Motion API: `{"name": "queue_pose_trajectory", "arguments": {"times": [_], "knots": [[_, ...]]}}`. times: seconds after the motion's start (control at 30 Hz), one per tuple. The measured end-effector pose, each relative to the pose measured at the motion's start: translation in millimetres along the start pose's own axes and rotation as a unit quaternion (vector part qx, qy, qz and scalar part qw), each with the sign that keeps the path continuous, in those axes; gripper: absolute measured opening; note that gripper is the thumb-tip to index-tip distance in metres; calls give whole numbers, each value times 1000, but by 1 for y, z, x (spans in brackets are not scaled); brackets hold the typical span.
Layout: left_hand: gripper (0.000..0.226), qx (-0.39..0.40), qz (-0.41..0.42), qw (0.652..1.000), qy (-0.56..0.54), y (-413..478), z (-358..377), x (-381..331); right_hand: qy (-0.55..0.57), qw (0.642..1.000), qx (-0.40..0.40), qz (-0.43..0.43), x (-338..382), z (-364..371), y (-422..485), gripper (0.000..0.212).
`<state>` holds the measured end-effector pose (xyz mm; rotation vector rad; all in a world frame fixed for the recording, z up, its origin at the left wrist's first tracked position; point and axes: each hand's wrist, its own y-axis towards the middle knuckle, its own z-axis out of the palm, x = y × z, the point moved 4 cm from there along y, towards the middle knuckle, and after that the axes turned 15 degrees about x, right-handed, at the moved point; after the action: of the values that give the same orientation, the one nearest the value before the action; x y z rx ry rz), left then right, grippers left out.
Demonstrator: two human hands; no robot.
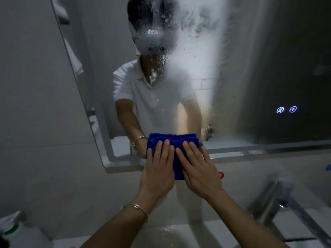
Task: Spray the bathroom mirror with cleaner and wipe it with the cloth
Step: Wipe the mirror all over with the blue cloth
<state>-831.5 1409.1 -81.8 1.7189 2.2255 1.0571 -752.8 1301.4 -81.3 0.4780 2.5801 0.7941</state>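
Observation:
The bathroom mirror point(241, 72) fills the upper view, streaked with white foam and droplets down its middle. A folded blue cloth point(176, 149) lies flat against the mirror's bottom edge. My left hand point(157, 169) presses on the cloth's left half with straight fingers. Beside it, my right hand point(197, 169) presses the right half the same way. A bracelet sits on my left wrist. No spray bottle shows clearly.
A chrome tap point(274, 203) stands at the lower right over the white basin point(179, 235). Two lit touch buttons point(286, 109) glow on the mirror's right side. A white bottle with a green band point(12, 224) sits at the lower left. A small red item point(221, 174) peeks behind my right hand.

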Motion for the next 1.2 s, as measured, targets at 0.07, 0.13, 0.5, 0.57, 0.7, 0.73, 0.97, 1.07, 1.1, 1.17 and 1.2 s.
{"name": "queue_pose_trajectory", "arguments": {"times": [0.07, 0.13, 0.5, 0.57, 0.7, 0.73, 0.97, 1.07, 1.1, 1.17, 1.2], "knots": [[76, -1, 9, 1000, -7, 12, -13, -3, 16, 999, -10, 46, -3, -8, 9, 56], [73, -23, 20, 1000, 3, 39, -37, 2, 46, 994, -39, 94, -9, -23, 29, 56], [65, -129, -4, 992, 6, 128, -171, 116, 41, 983, -160, 79, -8, -159, 178, 56], [65, -128, -19, 991, 13, 120, -176, 136, 17, 984, -156, 82, 11, -167, 193, 58], [76, -107, -60, 992, 19, 82, -153, 159, -27, 991, -113, 67, 61, -153, 193, 59], [80, -98, -69, 992, 29, 72, -144, 165, -29, 992, -106, 60, 74, -145, 190, 58], [81, -63, -84, 992, 67, 48, -124, 180, 112, 981, -145, 59, 106, -121, 195, 59], [77, -86, -88, 991, 49, 59, -134, 178, 112, 980, -156, 43, 94, -132, 200, 57], [74, -100, -92, 990, 40, 66, -141, 176, 109, 980, -161, 36, 87, -140, 205, 57], [66, -127, -103, 986, 28, 88, -160, 170, 110, 976, -184, 27, 67, -162, 214, 56], [64, -138, -113, 984, 25, 100, -168, 164, 111, 974, -195, 20, 55, -171, 217, 56]]}}
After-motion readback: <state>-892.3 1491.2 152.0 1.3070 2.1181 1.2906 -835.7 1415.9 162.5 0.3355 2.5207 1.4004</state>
